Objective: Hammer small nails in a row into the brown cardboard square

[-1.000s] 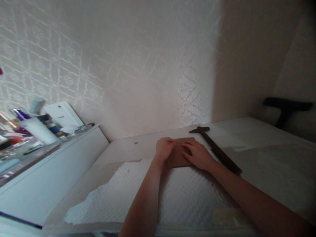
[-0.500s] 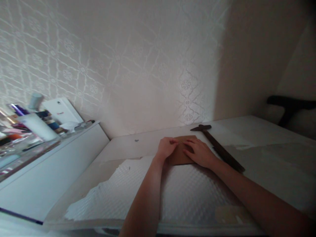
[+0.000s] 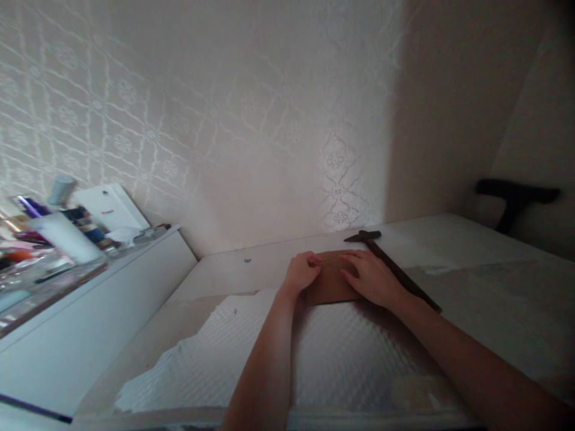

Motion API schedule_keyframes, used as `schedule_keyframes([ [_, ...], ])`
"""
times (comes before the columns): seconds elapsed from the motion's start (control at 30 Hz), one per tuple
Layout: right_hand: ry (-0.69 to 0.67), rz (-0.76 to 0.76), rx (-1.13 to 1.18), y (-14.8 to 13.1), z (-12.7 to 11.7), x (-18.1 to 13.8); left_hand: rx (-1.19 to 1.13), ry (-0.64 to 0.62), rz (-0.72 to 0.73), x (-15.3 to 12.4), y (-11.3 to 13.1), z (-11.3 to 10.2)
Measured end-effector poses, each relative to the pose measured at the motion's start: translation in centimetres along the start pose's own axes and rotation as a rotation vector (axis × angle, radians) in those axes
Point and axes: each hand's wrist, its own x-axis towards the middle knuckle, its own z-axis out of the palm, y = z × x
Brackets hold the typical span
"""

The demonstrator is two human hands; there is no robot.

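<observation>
A flat brown leather piece [image 3: 330, 286] lies on the white table [image 3: 471, 251] at the far edge of a white textured sheet [image 3: 287, 353]. My left hand [image 3: 302, 272] rests on its left edge with fingers curled, pinching near the top. My right hand [image 3: 372, 278] lies flat over its right part, fingers stretched toward the left hand. What the left fingertips pinch is too small to make out. A dark hammer [image 3: 390, 269] lies just right of my right hand, head toward the wall.
A patterned wall rises right behind the table. To the left stands a white shelf [image 3: 90, 299] crowded with bottles, tubes and a white box [image 3: 110, 206]. A dark chair armrest [image 3: 516, 197] shows at the far right.
My right hand has slid a little to the right over the leather piece, nearer the hammer. The left hand stays in place. The view shifted slightly.
</observation>
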Motion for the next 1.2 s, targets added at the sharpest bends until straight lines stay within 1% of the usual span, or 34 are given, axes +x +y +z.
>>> schedule_keyframes([
  [0.07,0.02,0.058,-0.068,0.5,-0.5,0.0,0.005,0.004,0.017,0.0,-0.2,0.1],
  [0.17,0.035,0.189,-0.187,1.4,-1.1,-0.3,0.018,0.007,0.051,0.1,-0.6,0.2],
  [0.33,0.12,0.368,-0.324,2.6,-1.5,-1.3,0.061,0.013,0.083,-0.1,-0.6,0.3],
  [0.4,0.096,0.407,-0.351,3.0,-1.4,-1.6,0.068,0.01,0.086,-0.2,-0.6,0.3],
  [0.53,0.01,0.441,-0.355,3.5,-1.2,-1.8,0.08,0.008,0.083,-0.4,-0.5,0.2],
  [0.63,-0.006,0.439,-0.334,3.8,-1.2,-1.8,0.087,0.0,0.086,-0.4,-0.4,0.2],
  [0.7,0.013,0.43,-0.274,3.8,-1.5,-1.6,0.092,0.0,0.084,-0.4,-0.4,0.2],
  [0.77,0.034,0.457,-0.15,3.6,-2.0,-1.3,0.094,0.001,0.085,-0.4,-0.4,0.2],
  [0.83,0.037,0.528,0.078,3.2,-2.9,-0.9,0.092,-0.002,0.087,-0.4,-0.3,0.3],
  [0.9,0.005,0.569,0.379,2.6,-3.9,-0.7,0.09,-0.009,0.082,-0.4,-0.3,0.3],
  [0.93,-0.026,0.542,0.509,2.2,-4.4,-0.7,0.089,-0.011,0.077,-0.5,-0.2,0.2],
  [0.97,-0.059,0.483,0.609,1.9,-4.9,-0.8,0.089,-0.011,0.071,-0.5,-0.2,0.2],
  [1.03,-0.108,0.356,0.722,1.3,-5.6,-1.0,0.085,-0.01,0.06,-0.5,-0.2,0.2],
  [1.2,-0.252,0.165,0.767,0.0,-6.3,-1.7,0.063,-0.012,0.034,-0.6,-0.1,0.2],
])
